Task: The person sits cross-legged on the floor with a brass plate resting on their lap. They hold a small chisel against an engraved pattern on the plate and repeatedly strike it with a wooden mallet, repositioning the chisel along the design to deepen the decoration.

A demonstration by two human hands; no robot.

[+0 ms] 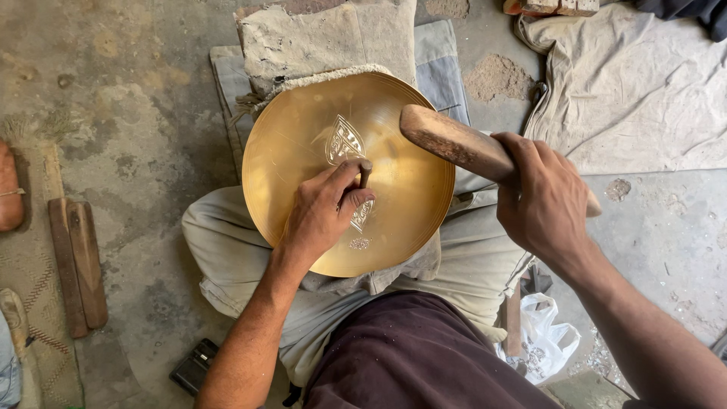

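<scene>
Floor (pixel 144 113): grey, stained, cracked concrete. Directly on it: two brown wooden slats (pixel 78 265) side by side near the left edge; a small black rectangular box (pixel 195 366) near the bottom edge; a crumpled beige cloth sheet (pixel 628 91) at the top right corner; a white plastic bag (pixel 545 341) toward the bottom right.

Round brass plate (pixel 303 144) tilted on lap, engraved leaf motif; thin punch (pixel 366 176) upright on it; wooden mallet (pixel 454 144) raised above.

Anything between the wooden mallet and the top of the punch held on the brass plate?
Nothing visible. The wooden mallet in the right hand sits just beside the punch, which the left hand holds on the brass plate.
</scene>
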